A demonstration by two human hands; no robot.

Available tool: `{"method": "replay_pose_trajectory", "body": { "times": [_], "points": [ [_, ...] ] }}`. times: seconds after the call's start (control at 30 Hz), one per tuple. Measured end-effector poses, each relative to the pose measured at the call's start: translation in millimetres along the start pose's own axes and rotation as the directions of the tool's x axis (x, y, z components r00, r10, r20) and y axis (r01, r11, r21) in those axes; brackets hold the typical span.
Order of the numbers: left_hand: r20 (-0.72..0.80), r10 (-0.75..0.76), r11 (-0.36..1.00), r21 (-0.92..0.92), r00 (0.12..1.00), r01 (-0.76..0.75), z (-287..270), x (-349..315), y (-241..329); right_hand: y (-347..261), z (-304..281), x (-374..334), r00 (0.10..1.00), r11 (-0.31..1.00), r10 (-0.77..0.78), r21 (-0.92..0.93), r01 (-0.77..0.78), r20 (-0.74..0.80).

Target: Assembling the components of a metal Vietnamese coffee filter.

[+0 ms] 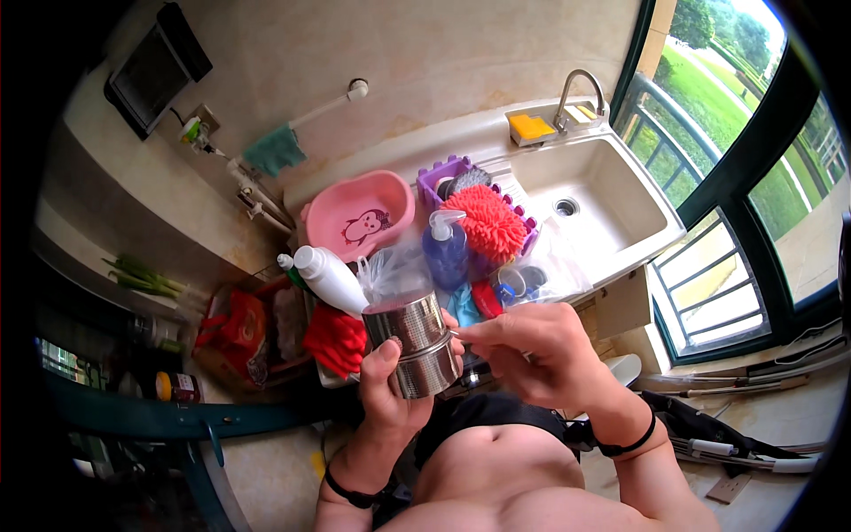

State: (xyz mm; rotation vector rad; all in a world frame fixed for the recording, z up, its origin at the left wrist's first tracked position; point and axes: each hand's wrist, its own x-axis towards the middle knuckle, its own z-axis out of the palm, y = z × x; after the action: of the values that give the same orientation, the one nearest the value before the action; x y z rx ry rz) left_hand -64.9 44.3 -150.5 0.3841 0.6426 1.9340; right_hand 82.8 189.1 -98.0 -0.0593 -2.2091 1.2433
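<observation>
A shiny steel utensil holder [424, 372], cylindrical with a dotted, perforated-looking wall and a band round its middle, is held up in front of me. My left hand [390, 386] wraps it from the left and below, thumb on its near wall. At its right side, my right hand [545, 350] is closed, with thumb and forefinger pinched beside the band. A thin metal bit seems to show at those fingertips, too small to name. Just beyond the holder stand a blue pump bottle [445, 253] and a crumpled clear plastic bag [394, 270].
Behind lie a pink basin [359, 213], a purple basket [441, 168] and a red chenille mitt [486, 222]. A white bottle [328, 277] and red cloth [337, 344] are at left. The white sink [612, 199] with its curved faucet [581, 75] is far right, near yellow sponges [532, 127].
</observation>
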Motion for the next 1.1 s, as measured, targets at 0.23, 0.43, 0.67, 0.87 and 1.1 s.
{"method": "replay_pose_trajectory", "body": {
  "times": [0.23,0.43,0.67,0.87,1.1],
  "points": [
    [0.028,0.098,0.982,0.157,0.995,-0.102,9,4,5,0,5,-7,0.992,0.976,0.129,0.176,-0.127,0.0],
    [0.067,0.075,0.979,0.184,0.995,-0.086,9,3,9,-7,3,-12,0.906,0.741,0.407,0.539,-0.399,0.111],
    [0.086,0.041,0.978,0.202,0.995,-0.058,11,2,11,2,1,-10,0.851,0.412,0.414,0.767,-0.491,0.323],
    [0.096,0.041,0.976,0.21,0.995,-0.061,6,1,10,0,7,-10,0.842,0.416,0.442,0.761,-0.499,0.31],
    [0.089,0.152,0.949,0.265,0.984,-0.17,0,-3,8,-7,16,-9,0.858,0.55,0.461,0.686,-0.476,0.226]
  ]
}}
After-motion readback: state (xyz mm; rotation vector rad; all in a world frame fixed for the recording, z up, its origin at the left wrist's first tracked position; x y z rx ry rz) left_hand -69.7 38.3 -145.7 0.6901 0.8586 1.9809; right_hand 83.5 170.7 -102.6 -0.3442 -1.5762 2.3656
